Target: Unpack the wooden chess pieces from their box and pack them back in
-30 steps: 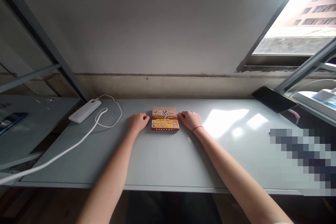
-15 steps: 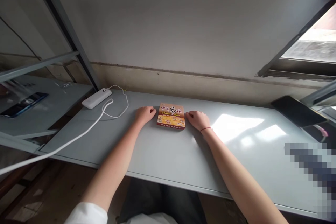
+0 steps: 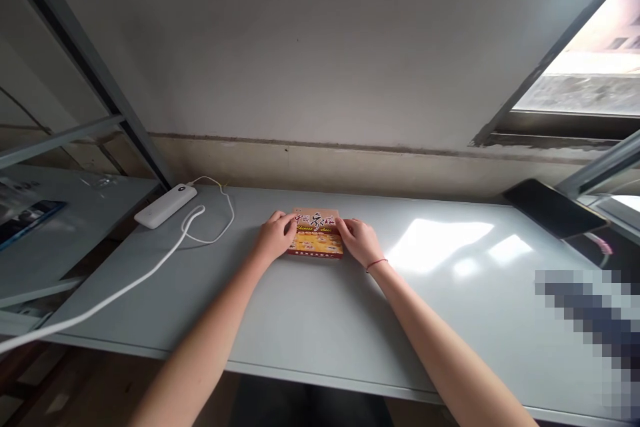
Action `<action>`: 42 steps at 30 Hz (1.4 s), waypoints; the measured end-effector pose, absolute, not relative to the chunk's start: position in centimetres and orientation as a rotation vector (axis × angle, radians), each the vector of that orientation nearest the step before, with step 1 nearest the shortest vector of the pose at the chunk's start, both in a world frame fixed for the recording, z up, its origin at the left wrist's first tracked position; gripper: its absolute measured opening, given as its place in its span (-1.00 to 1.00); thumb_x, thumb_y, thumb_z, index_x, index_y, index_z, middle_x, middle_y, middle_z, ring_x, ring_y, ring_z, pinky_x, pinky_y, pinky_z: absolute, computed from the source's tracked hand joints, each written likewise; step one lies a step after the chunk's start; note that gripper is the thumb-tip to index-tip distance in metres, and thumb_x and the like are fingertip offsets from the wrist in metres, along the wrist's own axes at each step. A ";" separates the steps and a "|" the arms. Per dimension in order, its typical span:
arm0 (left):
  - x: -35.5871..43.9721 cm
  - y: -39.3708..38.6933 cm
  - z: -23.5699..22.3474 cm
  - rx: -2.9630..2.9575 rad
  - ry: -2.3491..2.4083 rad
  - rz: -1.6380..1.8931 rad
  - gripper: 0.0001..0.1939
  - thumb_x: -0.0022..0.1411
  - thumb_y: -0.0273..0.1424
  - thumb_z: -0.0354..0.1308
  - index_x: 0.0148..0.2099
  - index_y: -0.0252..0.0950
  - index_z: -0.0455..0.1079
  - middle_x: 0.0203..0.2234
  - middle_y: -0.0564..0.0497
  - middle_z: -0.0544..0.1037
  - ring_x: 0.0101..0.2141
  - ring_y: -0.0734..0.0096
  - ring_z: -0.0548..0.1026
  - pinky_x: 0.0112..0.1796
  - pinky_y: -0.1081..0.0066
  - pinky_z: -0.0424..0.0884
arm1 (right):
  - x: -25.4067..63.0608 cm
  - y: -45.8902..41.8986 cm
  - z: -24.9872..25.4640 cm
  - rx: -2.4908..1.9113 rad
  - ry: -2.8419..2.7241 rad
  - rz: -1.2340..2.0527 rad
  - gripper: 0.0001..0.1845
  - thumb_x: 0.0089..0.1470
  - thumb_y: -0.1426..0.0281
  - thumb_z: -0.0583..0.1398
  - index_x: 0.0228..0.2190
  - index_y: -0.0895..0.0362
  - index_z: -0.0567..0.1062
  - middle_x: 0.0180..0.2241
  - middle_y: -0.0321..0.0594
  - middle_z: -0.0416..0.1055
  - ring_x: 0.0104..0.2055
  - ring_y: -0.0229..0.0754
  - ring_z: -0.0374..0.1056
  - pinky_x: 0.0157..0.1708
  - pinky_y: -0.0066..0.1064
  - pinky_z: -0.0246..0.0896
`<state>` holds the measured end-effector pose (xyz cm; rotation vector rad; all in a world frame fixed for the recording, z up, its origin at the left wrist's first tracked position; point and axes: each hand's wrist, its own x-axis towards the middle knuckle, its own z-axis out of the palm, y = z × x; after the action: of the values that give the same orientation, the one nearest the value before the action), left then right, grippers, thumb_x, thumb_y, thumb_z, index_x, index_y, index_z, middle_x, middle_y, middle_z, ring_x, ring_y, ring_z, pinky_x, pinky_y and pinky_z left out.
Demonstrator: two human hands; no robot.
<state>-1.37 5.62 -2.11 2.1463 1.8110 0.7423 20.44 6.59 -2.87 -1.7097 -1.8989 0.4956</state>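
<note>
Box (image 3: 316,240) near desk's back edge (image 3: 360,196)

Free room on desk (image 3: 320,327) nearside of chess box (image 3: 317,244), white cable (image 3: 125,286) left, wall (image 3: 320,67) behind

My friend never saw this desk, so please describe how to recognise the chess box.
On the grey desk, the left hand and right hand touch opposite sides of the chess box. Unlike the white device, it has an orange-yellow, lettered top.
</note>
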 end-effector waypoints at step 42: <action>-1.0 4.2 0.0 2.042 2.036 0.501 -0.67 0.32 -0.42 -0.14 -0.11 -0.21 0.48 -0.13 -0.07 0.53 -0.14 0.21 0.49 -0.12 0.34 0.36 | 22.4 5.5 0.4 -1.778 -1.702 1.360 -0.68 0.04 0.39 0.09 -0.13 0.18 0.37 -0.57 -0.30 0.43 -0.66 -0.38 0.14 -0.64 -0.55 0.05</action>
<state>-1.00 4.19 -0.02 2.0421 2.0358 0.5008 22.42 5.50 0.36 -1.7781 -1.7020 1.3599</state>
